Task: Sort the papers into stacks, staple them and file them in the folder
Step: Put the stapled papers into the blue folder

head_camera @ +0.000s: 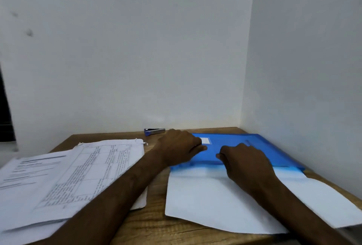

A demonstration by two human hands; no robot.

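A blue plastic folder (260, 146) lies at the back right of the wooden table (152, 223). White sheets (211, 197) stick out of its near side toward me. My left hand (178, 147) rests on the folder's left end, fingers curled over its edge by a white label (205, 140). My right hand (246, 161) lies on the folder's front edge, fingers bent down onto it. Printed papers (64, 182) lie spread on the left, partly under my left forearm. A blue and silver stapler (154, 131) sits by the back wall.
White walls close off the table at the back and on the right, forming a corner behind the folder. The table's left edge drops off past the printed papers, with a dark opening (5, 111) at far left.
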